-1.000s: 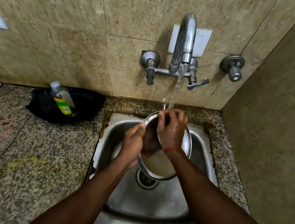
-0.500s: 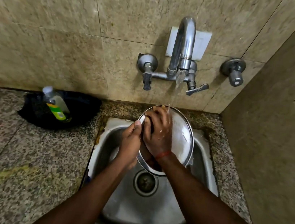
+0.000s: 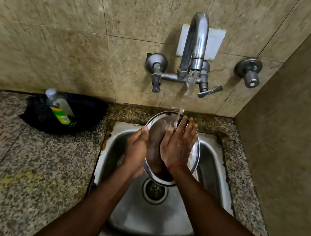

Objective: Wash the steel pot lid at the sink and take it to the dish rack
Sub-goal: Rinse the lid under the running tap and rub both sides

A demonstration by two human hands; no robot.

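Your right hand [image 3: 177,145] has flattened, fingers wide, against the steel pot lid [image 3: 193,153] since a moment ago; your left hand [image 3: 136,151] grips its left rim above the sink [image 3: 213,166], under running water.

Right hand [image 3: 176,145] opened flat, fingers extended toward stream [image 3: 189,86]; previously curled on lid [image 3: 194,153] face. Lid tilted more upright than 1.0 s ago, far rim now under stream. Left hand [image 3: 136,151] shifted lower along left rim.
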